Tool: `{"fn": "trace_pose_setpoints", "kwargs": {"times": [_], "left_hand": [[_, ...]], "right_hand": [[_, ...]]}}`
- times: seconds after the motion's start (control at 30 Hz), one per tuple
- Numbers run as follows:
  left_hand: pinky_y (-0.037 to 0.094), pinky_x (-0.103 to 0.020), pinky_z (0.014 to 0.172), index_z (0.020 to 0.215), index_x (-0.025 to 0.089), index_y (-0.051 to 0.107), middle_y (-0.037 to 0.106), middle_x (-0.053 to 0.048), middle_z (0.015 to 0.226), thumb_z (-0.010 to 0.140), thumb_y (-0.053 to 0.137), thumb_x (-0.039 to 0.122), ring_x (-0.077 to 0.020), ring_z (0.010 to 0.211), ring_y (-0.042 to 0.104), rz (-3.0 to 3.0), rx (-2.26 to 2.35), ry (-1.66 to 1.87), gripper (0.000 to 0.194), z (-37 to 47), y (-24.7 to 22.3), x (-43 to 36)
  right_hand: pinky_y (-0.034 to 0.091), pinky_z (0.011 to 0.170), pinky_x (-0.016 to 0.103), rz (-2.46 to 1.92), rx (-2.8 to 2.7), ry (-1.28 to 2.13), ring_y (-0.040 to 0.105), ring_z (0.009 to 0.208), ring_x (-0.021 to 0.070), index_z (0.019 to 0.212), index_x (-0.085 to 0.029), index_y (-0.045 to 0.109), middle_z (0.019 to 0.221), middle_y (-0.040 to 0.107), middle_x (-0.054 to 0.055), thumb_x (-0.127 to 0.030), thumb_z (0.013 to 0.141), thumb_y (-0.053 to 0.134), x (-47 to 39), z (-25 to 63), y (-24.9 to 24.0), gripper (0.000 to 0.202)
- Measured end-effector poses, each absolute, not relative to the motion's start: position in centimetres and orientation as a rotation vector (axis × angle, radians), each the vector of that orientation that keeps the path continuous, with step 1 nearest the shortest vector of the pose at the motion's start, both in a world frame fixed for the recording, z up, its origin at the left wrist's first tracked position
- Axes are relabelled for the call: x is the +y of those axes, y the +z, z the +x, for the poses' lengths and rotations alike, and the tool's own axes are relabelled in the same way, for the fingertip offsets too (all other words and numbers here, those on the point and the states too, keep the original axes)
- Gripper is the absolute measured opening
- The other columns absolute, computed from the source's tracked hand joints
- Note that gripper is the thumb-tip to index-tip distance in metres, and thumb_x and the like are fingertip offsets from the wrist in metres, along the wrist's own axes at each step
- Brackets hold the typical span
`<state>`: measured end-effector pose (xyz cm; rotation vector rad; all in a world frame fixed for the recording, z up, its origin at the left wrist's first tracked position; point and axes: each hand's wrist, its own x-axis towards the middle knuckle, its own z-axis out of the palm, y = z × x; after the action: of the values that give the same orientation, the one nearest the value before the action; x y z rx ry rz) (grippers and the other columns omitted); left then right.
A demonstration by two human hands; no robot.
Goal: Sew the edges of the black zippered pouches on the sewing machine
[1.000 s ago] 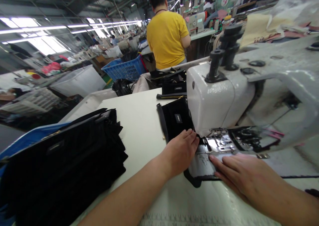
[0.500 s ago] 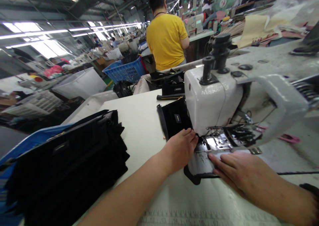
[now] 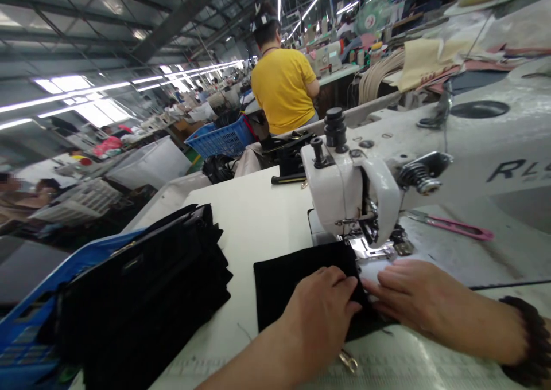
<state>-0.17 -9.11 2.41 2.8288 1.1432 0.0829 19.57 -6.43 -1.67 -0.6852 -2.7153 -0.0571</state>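
Nearest, a gold-coloured clasp (image 3: pixel 348 361) lay on the pale surface (image 3: pixel 241 218), just off the near edge of a black fabric piece (image 3: pixel 284 281) and partly behind the left wrist. The left hand (image 3: pixel 321 307) rested on the piece's right half, fingers drawn together towards its right edge. The right hand (image 3: pixel 417 292), a dark band (image 3: pixel 514 341) at its wrist, came in from the other side with its fingertips at that same edge. Fingers covered the contact, so I could not tell whether either grip was pinched on the fabric or merely pressing it flat.

The piece had changed place most: half a second earlier a labelled black pouch lay beyond the left hand, whereas now black fabric with no label showing lay flat before the sewing machine (image 3: pixel 336 189). Its far right corner sat just beside the lit metal plate (image 3: pixel 365 248), which seemed to put that edge in position for guiding by both hands.

Left of the piece, well apart, a thick black stack (image 3: pixel 142 292) leaned in a blue crate (image 3: pixel 26 344). Pink snips (image 3: pixel 465 228) lay beyond the right hand. Farther off sat a co-worker in yellow (image 3: pixel 282 92).
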Motion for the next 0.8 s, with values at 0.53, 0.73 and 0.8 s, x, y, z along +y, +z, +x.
{"fn": "trace_pose_setpoints", "kwargs": {"times": [0.53, 0.73, 0.8], "left_hand": [[0.043, -0.030, 0.091, 0.105, 0.016, 0.063, 0.062, -0.001, 0.119, 0.095, 0.045, 0.035, -0.0183, 0.122, 0.045, 3.029, 1.031, -0.077, 0.028, 0.2, 0.8, -8.6], [0.039, -0.028, 0.094, 0.118, 0.007, 0.054, 0.058, -0.008, 0.125, 0.096, 0.041, 0.034, -0.0168, 0.120, 0.047, 3.034, 1.141, -0.029, 0.037, 0.1, 0.8, -8.0], [0.040, -0.030, 0.094, 0.116, 0.008, 0.056, 0.059, -0.006, 0.123, 0.097, 0.038, 0.033, -0.0178, 0.122, 0.045, 3.057, 1.112, -0.055, 0.036, 0.1, 1.0, -7.9]], "right_hand": [[0.029, 0.052, 0.034, -0.508, -2.804, 0.020, 0.049, 0.058, 0.0171, 0.089, -0.017, 0.054, 0.068, 0.054, 0.001, -0.019, 0.096, 0.034, -6.4, 20.2, -0.8, 0.021], [0.028, 0.049, 0.035, -0.582, -2.843, 0.032, 0.050, 0.054, 0.0175, 0.091, -0.016, 0.056, 0.067, 0.055, 0.000, -0.012, 0.091, 0.039, -6.2, 20.0, -1.9, 0.018], [0.027, 0.048, 0.035, -0.663, -2.819, 0.055, 0.049, 0.052, 0.0183, 0.091, -0.017, 0.057, 0.064, 0.055, 0.000, -0.005, 0.086, 0.038, -6.1, 20.0, -1.9, 0.022]]}}
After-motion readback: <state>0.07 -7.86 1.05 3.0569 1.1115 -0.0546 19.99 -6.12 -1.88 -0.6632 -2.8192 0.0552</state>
